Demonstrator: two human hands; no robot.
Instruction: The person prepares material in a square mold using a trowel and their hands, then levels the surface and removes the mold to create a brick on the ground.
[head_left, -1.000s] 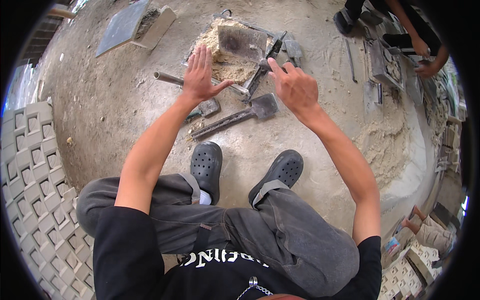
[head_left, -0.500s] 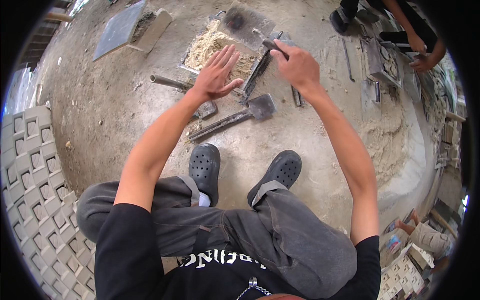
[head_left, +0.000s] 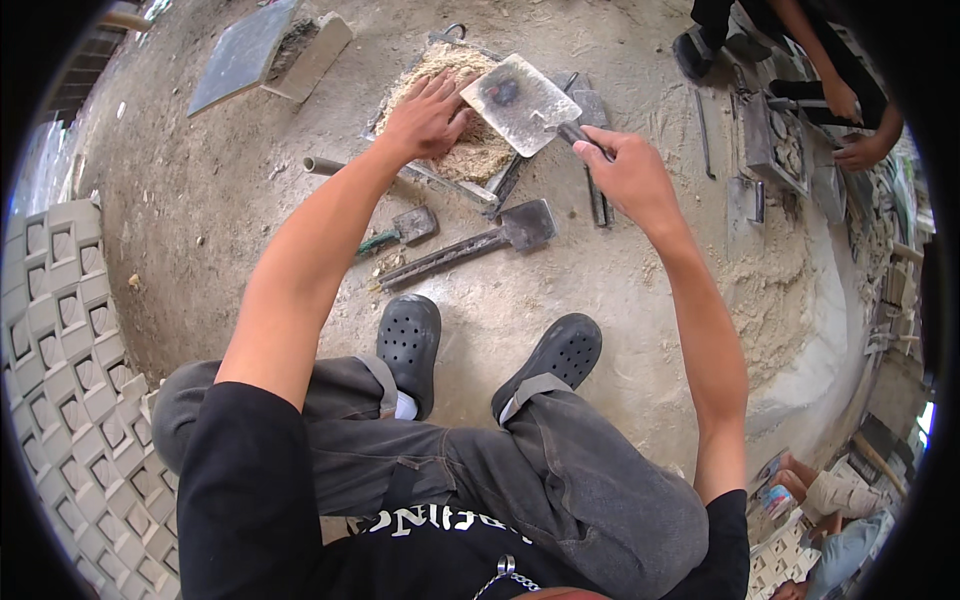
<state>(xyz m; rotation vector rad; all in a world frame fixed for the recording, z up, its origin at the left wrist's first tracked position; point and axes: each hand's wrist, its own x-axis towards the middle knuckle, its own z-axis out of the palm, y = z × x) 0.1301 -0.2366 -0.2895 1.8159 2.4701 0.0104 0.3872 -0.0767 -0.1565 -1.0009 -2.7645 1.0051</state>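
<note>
A metal mould frame (head_left: 470, 190) lies on the ground in front of me, heaped with damp, sandy tan mix (head_left: 470, 162). My left hand (head_left: 430, 118) is pressed flat onto the mix, its fingers stretched out. My right hand (head_left: 632, 172) grips the dark handle of a square-bladed trowel (head_left: 535, 118); the blade is held over the frame's right side and hides part of it. Nearer my feet lie a flat-headed tamping tool (head_left: 526, 226) with a long bar handle and a smaller tool with a green handle (head_left: 378, 241). A metal pipe (head_left: 325, 166) shows beside the frame's left corner.
Patterned pale blocks (head_left: 60, 350) are stacked at the left. A flat grey board (head_left: 240, 58) leans against a block at the upper left. Upper right, a co-worker's hands (head_left: 852, 125) are at another mould (head_left: 775, 140). Loose sand (head_left: 770, 290) lies at the right.
My left hand has come down from above the frame onto the mix. The trowel has moved right and slightly down with my right hand, its blade turned more toward me.
</note>
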